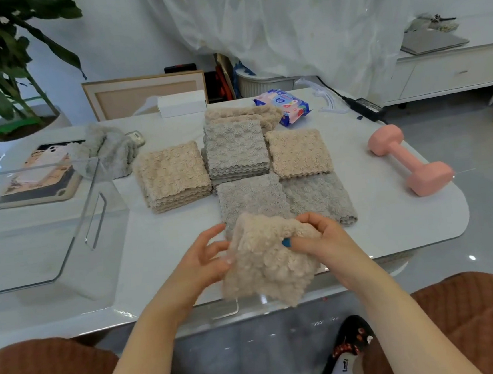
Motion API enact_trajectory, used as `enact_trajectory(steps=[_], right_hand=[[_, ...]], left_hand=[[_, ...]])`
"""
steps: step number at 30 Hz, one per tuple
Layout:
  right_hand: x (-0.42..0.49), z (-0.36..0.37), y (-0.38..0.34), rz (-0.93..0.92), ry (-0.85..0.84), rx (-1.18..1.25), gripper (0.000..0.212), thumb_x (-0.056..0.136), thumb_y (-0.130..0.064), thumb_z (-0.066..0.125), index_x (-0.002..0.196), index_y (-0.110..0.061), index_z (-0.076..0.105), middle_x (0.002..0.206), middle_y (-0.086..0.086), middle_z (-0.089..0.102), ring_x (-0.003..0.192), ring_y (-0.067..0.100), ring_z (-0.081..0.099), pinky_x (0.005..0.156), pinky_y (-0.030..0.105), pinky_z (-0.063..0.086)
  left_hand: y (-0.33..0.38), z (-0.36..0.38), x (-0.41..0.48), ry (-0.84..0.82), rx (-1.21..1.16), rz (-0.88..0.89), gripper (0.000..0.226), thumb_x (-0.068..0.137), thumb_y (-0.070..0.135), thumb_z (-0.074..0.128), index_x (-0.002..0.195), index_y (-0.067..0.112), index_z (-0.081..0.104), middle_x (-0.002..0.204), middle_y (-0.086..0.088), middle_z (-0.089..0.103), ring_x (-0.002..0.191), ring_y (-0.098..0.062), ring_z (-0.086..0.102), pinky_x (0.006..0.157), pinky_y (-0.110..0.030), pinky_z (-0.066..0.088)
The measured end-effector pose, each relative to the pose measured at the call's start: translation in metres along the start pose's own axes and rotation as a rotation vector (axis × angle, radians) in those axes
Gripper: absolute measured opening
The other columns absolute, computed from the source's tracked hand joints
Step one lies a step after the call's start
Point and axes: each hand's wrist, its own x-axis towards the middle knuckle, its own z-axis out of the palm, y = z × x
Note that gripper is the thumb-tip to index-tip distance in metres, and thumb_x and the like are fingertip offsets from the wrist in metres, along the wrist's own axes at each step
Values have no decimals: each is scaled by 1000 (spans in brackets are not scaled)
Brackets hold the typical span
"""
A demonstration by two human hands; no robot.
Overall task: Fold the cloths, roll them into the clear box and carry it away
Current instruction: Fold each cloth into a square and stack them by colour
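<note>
I hold a fluffy beige cloth (268,262) above the table's near edge. My left hand (208,257) grips its left side and my right hand (322,236) pinches its upper right part. Behind it lie two grey cloths (317,195) spread flat. Further back stand a beige folded stack (174,175), a grey folded stack (236,149), a beige folded cloth (297,152) and another beige pile (241,112). The clear box (64,229) sits at the left of the table. A crumpled grey cloth (107,148) lies behind the box.
A pink dumbbell (409,159) lies at the table's right end. A pack of wipes (287,105), a white box (181,103) and a power adapter (363,106) sit at the back. A tablet with a phone (39,178) lies far left behind the box.
</note>
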Motion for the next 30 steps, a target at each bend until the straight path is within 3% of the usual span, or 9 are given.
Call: enact_trajectory(steps=[3, 5, 7, 12, 15, 18, 20, 25, 30], right_hand=[[2, 8, -6, -41, 119, 18, 35, 69, -7, 82, 97, -17, 63, 99, 9, 66, 85, 22, 68, 74, 41, 59], [6, 7, -2, 5, 134, 214, 49, 64, -13, 85, 107, -18, 62, 109, 10, 65, 95, 25, 67, 79, 44, 58], [7, 7, 4, 85, 16, 346, 58, 63, -8, 82, 115, -18, 58, 111, 9, 68, 96, 25, 69, 75, 40, 59], [19, 42, 17, 52, -37, -10, 45, 83, 0, 68, 123, -12, 52, 110, 8, 68, 96, 17, 68, 79, 32, 58], [45, 80, 1, -79, -67, -180, 48, 86, -10, 67, 129, -15, 47, 116, 6, 64, 101, 18, 65, 86, 38, 55], [85, 111, -12, -243, -68, -433, 59, 89, -12, 62, 139, -18, 32, 114, -6, 56, 98, 9, 57, 88, 32, 51], [109, 125, -11, -343, -42, -640, 62, 86, -5, 60, 140, -14, 29, 125, 2, 48, 106, 17, 53, 91, 29, 45], [136, 134, 9, -395, -132, -1066, 41, 81, 7, 52, 119, -9, 47, 126, 13, 33, 81, 25, 51, 70, 32, 46], [150, 138, 16, -285, -203, -1170, 39, 82, 4, 52, 120, -2, 49, 128, 14, 31, 103, 31, 50, 91, 35, 45]], left_hand=[[9, 21, 2, 15, 222, 17, 78, 57, 54, 83, 124, 29, 51, 112, 5, 69, 97, -8, 68, 75, -22, 54], [6, 37, 7, 131, 151, 52, 43, 82, 40, 68, 120, 23, 57, 112, 4, 69, 96, -6, 68, 75, -22, 55], [-4, 47, 11, 249, -23, 49, 31, 92, 36, 55, 119, 21, 60, 112, 2, 70, 100, -12, 68, 82, -31, 56], [-17, 23, 14, 659, 66, 105, 28, 98, 35, 46, 109, 13, 60, 97, 4, 67, 93, -12, 64, 70, -20, 51], [-6, -17, 23, 801, 224, 134, 31, 98, 42, 43, 103, 13, 52, 90, 8, 58, 88, -16, 57, 74, -32, 47], [3, -56, 47, 838, 387, 38, 34, 99, 41, 40, 111, 10, 40, 97, 1, 51, 90, -21, 50, 75, -32, 39], [2, -74, 64, 841, 429, -32, 34, 100, 33, 40, 120, 5, 37, 103, -8, 50, 91, -23, 49, 75, -30, 36], [-14, -94, 98, 836, 581, -20, 25, 97, 11, 38, 121, 9, 32, 113, -19, 55, 90, -32, 55, 70, -36, 39], [-13, -107, 106, 654, 789, 2, 44, 93, 10, 37, 134, 13, 24, 128, -15, 50, 91, -32, 56, 76, -41, 46]])
